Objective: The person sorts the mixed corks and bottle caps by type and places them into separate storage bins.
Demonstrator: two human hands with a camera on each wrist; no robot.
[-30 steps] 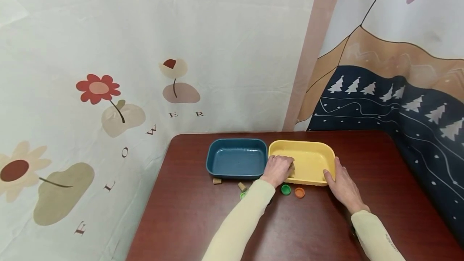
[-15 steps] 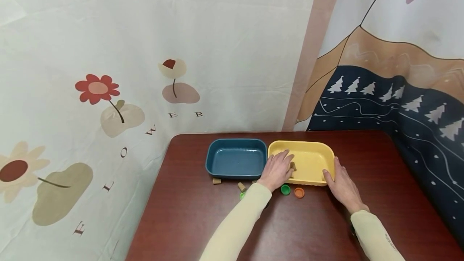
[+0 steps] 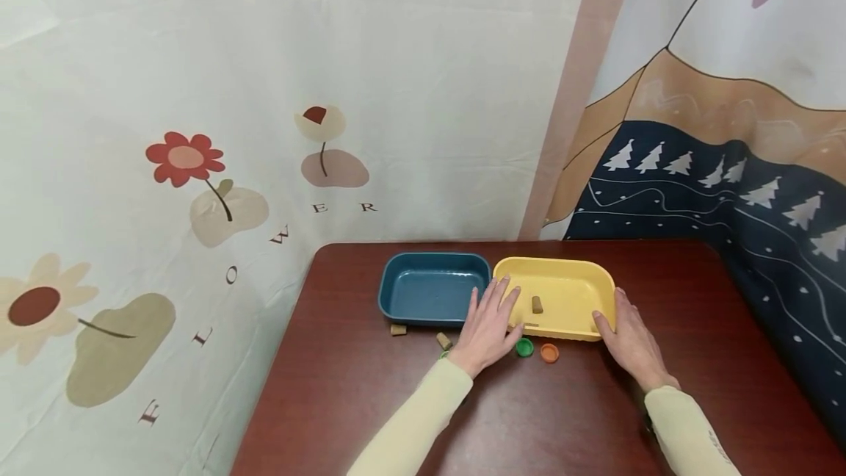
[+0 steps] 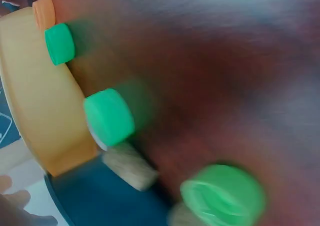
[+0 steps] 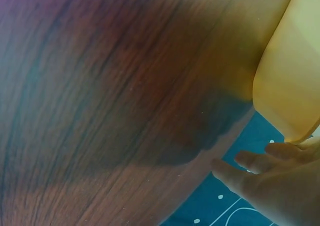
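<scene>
My left hand (image 3: 485, 333) hovers with spread fingers over the near left part of the yellow tray (image 3: 573, 285), holding nothing. A cork (image 3: 537, 305) lies in that tray to the right of its fingers. My right hand (image 3: 633, 344) rests against the tray's near right corner, thumb at the front rim and extended fingers along the side. In front of the trays lie a green bottle cap (image 3: 524, 347), an orange cap (image 3: 549, 353) and two corks, one cork (image 3: 399, 330) farther left. The left wrist view adds another green cap (image 4: 109, 117) beside a cork (image 4: 130, 166), and a light green cap (image 4: 222, 196).
A dark blue tray (image 3: 435, 320) stands directly left of the yellow one. Both are toward the back of the brown wooden table (image 3: 548, 424). A printed cloth (image 3: 423, 94) hangs behind the table and continues down its right side.
My left hand has let go of the cork in the yellow tray. It has drawn back to the left with its fingers spread. The right hand stays at the tray's corner.
</scene>
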